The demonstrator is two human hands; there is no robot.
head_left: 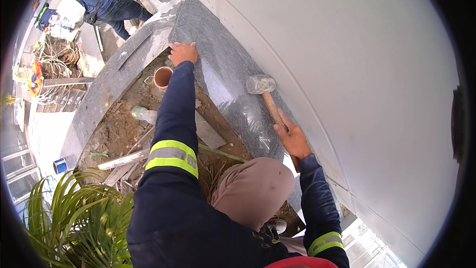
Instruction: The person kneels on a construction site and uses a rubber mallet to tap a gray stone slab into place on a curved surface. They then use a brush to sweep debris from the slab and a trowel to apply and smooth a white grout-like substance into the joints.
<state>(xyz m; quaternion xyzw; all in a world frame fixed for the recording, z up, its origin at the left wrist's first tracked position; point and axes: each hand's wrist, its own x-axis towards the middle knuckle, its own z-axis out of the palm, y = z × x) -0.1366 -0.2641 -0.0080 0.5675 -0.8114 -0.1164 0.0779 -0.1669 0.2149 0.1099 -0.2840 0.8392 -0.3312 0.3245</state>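
Note:
A mallet (271, 105) with a pale, scuffed head and a wooden handle is gripped in my right hand (293, 141). Its head is over a speckled grey stone slab (230, 89) beside the white wall; whether it touches the slab I cannot tell. Farther off, my left hand (183, 53) lies at the slab's left edge, fingers stretched out and holding nothing visible. Just below that hand, a brown-orange pipe end or pot (162, 77) stands in the soil. A clear plastic bottle (144, 114) lies nearer, left of my left forearm.
A curved stone curb (106, 92) borders the soil bed (116, 124), which holds wood strips (124, 160) and a broken slab piece (209, 131). The white wall (347, 69) rises on my right. Palm fronds (82, 216) spread at lower left. Another person (101, 2) stands at far left.

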